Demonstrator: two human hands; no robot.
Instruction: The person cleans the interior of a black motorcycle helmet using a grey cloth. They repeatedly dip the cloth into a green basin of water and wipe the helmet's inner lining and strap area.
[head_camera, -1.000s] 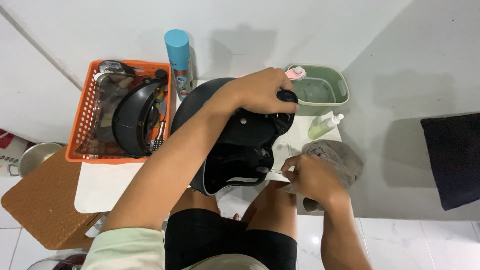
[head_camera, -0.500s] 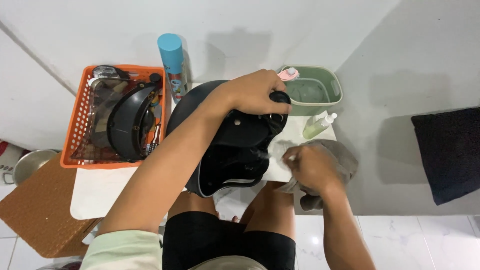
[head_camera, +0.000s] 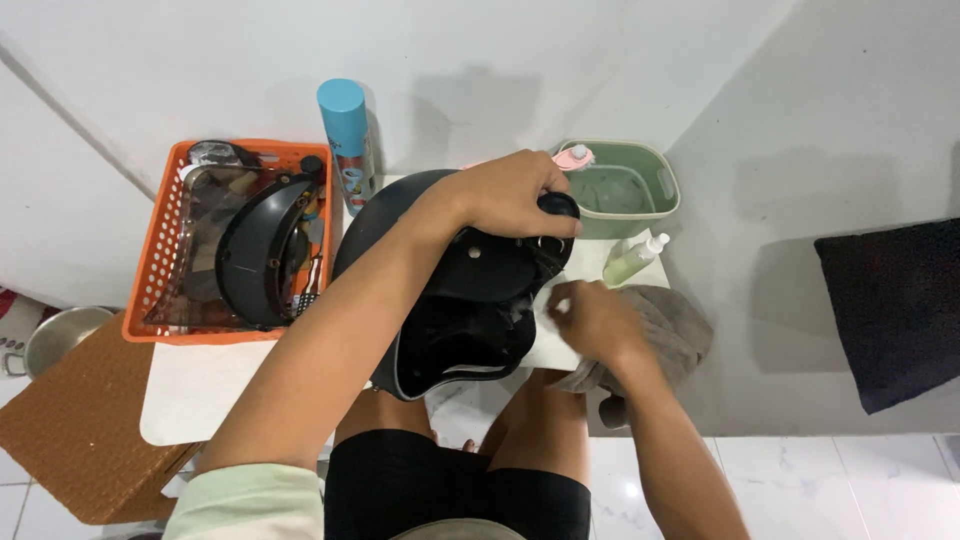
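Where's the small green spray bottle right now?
In the head view the small green spray bottle lies tilted on the white mat, just right of the black helmet, below the green basin and above the right hand.

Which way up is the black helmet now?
Tipped open-side toward the camera: the black helmet shows its dark inner lining, with the left hand gripping its top edge.

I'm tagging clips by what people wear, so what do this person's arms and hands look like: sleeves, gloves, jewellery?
Both hands are bare: no gloves, and no rings, watch or bracelet show on the left hand or the right hand. Both forearms are uncovered. At the left shoulder sits the edge of a pale green short sleeve. The right upper arm is out of frame, so its sleeve cannot be seen.
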